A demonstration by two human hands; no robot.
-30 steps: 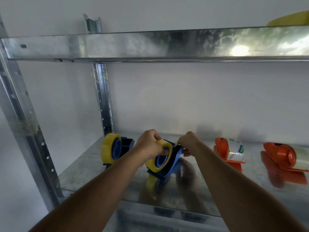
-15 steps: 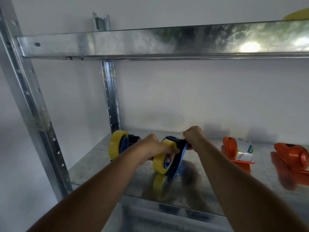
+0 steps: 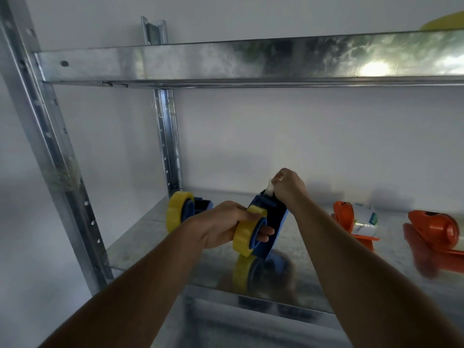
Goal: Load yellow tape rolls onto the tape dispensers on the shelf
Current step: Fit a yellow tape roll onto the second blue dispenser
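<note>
— Item one, what is on the shelf (image 3: 150, 237)?

— A blue tape dispenser (image 3: 272, 222), sitting tilted near the front edge, carrying a yellow tape roll (image 3: 244, 234) on its hub. The person's left hand (image 3: 223, 223) is gripping that roll, fingers wrapping around it and poking through beside the blue hub.

— And the other hand?

— The right hand (image 3: 288, 185) is closing over the top end of the same dispenser, fingertips pinching a pale strip of tape (image 3: 270, 186) that is standing up from the blue frame. The strip is blurring somewhat, so I am only fairly sure it is the roll's loose end.

— Item two?

— A second blue dispenser (image 3: 200, 205), lying further back on the left by the rear upright, already bearing its own yellow roll (image 3: 177, 213). Nobody is touching it.

— Anything else going into the list?

— Two orange dispensers: the nearer one (image 3: 344, 217) holding a whitish roll with printing, the far one (image 3: 431, 228) showing only in part at the right edge. Both are sitting well apart from the hands. A yellow object (image 3: 444, 21) is peeking over the upper shelf (image 3: 226, 61).
</note>
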